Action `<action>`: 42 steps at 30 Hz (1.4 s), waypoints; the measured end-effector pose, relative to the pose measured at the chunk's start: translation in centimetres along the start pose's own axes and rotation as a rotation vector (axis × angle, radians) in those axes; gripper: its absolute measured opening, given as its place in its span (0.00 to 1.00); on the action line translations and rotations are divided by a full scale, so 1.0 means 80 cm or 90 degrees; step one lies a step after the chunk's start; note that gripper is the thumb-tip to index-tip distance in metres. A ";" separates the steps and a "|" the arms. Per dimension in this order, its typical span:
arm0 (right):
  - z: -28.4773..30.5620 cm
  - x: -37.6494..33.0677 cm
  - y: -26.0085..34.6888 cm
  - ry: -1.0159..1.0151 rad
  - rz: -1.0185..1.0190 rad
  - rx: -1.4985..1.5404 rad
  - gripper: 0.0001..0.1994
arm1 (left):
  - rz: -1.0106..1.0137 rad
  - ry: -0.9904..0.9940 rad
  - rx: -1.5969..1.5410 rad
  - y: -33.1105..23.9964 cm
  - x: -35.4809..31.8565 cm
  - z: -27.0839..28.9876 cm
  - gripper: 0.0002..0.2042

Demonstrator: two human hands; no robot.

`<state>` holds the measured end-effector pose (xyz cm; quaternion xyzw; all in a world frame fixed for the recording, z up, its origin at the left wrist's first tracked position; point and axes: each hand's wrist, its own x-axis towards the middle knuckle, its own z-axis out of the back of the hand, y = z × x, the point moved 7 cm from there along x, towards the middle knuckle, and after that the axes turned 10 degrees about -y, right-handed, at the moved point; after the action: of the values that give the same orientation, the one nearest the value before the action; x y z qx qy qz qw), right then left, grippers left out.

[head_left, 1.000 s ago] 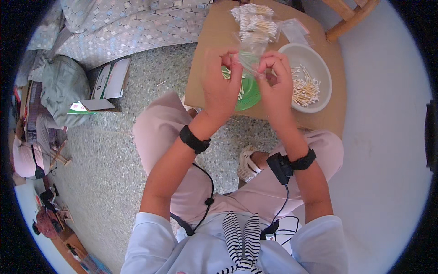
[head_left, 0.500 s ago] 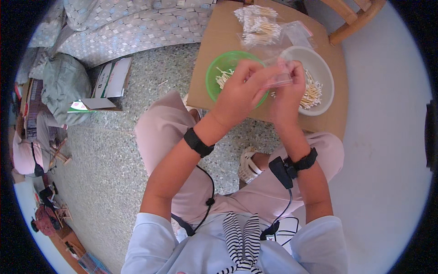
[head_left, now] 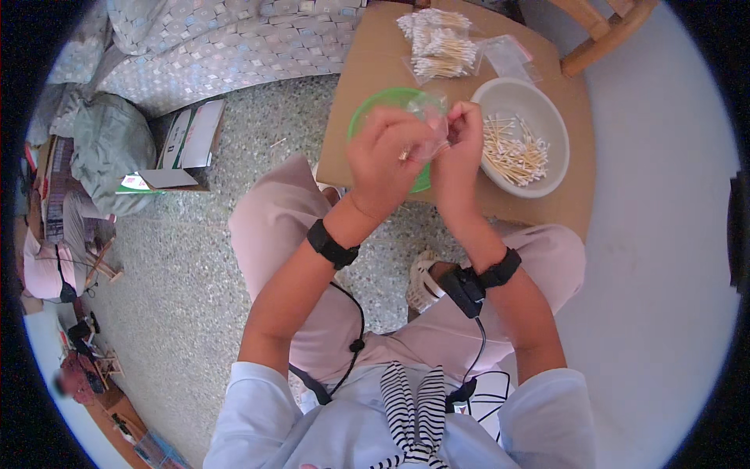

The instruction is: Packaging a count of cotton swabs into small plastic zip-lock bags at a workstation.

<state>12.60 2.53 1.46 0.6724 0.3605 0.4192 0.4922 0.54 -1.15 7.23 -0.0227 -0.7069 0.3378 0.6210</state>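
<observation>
A small clear plastic bag (head_left: 430, 113) is stretched between my two hands over the green bowl (head_left: 366, 109). My left hand (head_left: 383, 160) is blurred, its fingers curled at the bag's left side. A few pale stick ends show in the gap by its thumb; whether they lie in the hand or in the bowl behind, I cannot tell. My right hand (head_left: 459, 156) pinches the bag's right edge between thumb and fingers. Both hands hide most of the green bowl. Beside them, a white bowl (head_left: 561, 141) holds loose cotton swabs (head_left: 517, 152).
On the cardboard-covered table (head_left: 337, 148), bagged cotton swabs (head_left: 444, 47) are stacked at the back, next to a flat clear bag (head_left: 512, 59). A wooden chair (head_left: 605, 35) stands at the far right. On the floor at left is an open carton (head_left: 191, 137); another person sits farther left.
Both hands have moved left with the bag, off the white bowl and over the green one. The bag now looks more rounded, and the swabs in the white bowl show more fully.
</observation>
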 end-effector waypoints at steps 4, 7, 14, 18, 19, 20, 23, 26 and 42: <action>0.002 -0.002 -0.009 -0.027 -0.083 0.093 0.14 | -0.103 0.046 -0.013 -0.020 0.002 -0.002 0.12; 0.011 0.012 0.023 -0.062 0.059 0.061 0.16 | 0.023 0.097 0.065 -0.007 0.004 -0.011 0.16; 0.020 -0.002 0.055 -0.100 0.218 -0.065 0.16 | 0.005 0.062 0.097 0.000 0.005 -0.005 0.17; 0.001 -0.010 0.056 0.000 0.223 -0.259 0.13 | 0.006 0.049 0.246 0.010 0.016 -0.001 0.12; -0.006 -0.014 0.048 0.020 0.154 -0.241 0.12 | 0.007 0.049 0.248 0.013 0.014 0.000 0.12; -0.009 -0.019 0.046 0.022 0.153 -0.240 0.12 | 0.021 0.032 0.230 0.017 0.012 0.005 0.12; -0.008 -0.022 0.039 0.004 0.107 -0.191 0.11 | 0.014 0.004 0.165 0.014 0.013 0.009 0.14; 0.002 -0.013 0.060 -0.051 0.173 -0.227 0.11 | -0.012 0.016 0.148 0.006 0.021 0.014 0.16; 0.012 -0.028 0.105 -0.020 0.497 -0.299 0.09 | 0.399 -0.018 -0.048 0.038 0.004 -0.010 0.19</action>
<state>13.22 -1.97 8.97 0.6342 -0.0320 0.6336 0.4420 0.03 1.73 5.93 -0.2574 -0.6863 0.4865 0.4755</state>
